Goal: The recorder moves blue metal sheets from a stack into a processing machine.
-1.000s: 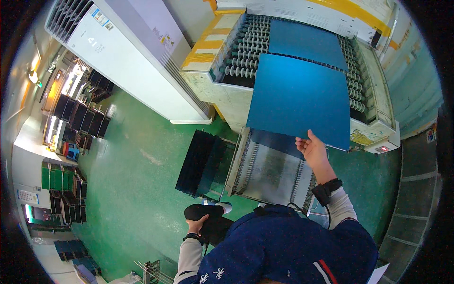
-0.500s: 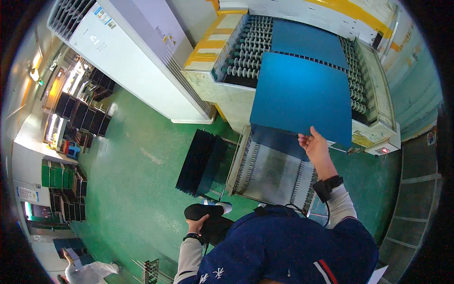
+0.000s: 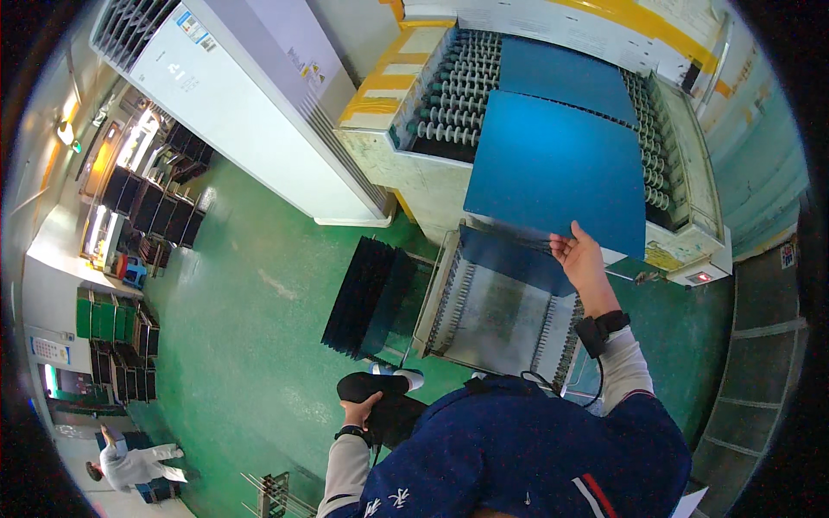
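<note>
A large flat blue panel [image 3: 561, 173] lies partly on the roller conveyor [image 3: 449, 112], its near edge overhanging toward me. At that edge is my right hand [image 3: 577, 255], thumb over the panel's top side and fingers curled at the rim, closed on it. Another blue panel [image 3: 566, 82] rests on the rollers behind. Below the overhang stands a metal rack [image 3: 496, 311] with toothed side rails; a dark blue panel [image 3: 518, 259] shows upright at its far end. My left hand [image 3: 358, 409] rests on my black-trousered leg, thumb and fingers apart, holding nothing.
Left of the rack stands a row of dark upright panels [image 3: 367, 298]. A tall white air conditioner [image 3: 250, 121] is beside the conveyor. Farther left are racks of panels [image 3: 147, 207] and another person [image 3: 138, 466]. A metal frame [image 3: 275, 492] stands low on the green floor.
The near blue panel's front edge has shifted slightly up and away, with my right hand following at it. My left hand has stayed on my leg. The other person has moved.
</note>
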Demonstrator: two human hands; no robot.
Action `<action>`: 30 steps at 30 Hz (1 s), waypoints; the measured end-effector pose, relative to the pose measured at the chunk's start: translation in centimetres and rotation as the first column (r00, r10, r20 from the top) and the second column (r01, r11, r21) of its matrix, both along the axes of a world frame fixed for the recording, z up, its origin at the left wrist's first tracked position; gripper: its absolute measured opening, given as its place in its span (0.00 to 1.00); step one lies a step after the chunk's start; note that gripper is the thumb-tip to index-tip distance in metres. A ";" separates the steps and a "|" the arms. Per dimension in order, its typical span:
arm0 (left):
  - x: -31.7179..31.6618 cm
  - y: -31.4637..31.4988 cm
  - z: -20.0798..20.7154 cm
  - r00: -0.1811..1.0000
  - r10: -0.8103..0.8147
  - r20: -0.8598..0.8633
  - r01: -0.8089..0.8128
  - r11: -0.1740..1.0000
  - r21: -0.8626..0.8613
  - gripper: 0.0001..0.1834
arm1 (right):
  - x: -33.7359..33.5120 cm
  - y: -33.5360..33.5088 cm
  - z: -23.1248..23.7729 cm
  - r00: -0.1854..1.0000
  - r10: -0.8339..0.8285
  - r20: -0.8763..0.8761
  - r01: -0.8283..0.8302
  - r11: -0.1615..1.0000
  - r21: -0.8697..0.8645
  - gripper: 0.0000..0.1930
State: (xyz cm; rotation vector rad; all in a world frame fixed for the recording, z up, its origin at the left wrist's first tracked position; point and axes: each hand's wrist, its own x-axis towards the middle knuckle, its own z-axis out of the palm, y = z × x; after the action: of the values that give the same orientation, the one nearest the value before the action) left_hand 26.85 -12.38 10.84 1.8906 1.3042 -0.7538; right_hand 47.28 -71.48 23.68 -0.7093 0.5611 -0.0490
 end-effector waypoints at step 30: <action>0.7 -1.2 1.6 0.998 0.062 -0.023 -0.063 0.997 -0.035 0.82 | 2.3 -1.7 0.3 0.997 0.073 0.025 -0.073 0.997 -0.032 0.17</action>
State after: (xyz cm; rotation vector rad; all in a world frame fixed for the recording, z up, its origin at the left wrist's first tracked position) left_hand 27.54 -13.62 12.43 1.8097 1.3482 -0.7621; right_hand 49.60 -73.23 24.00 -0.7584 0.5095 0.0008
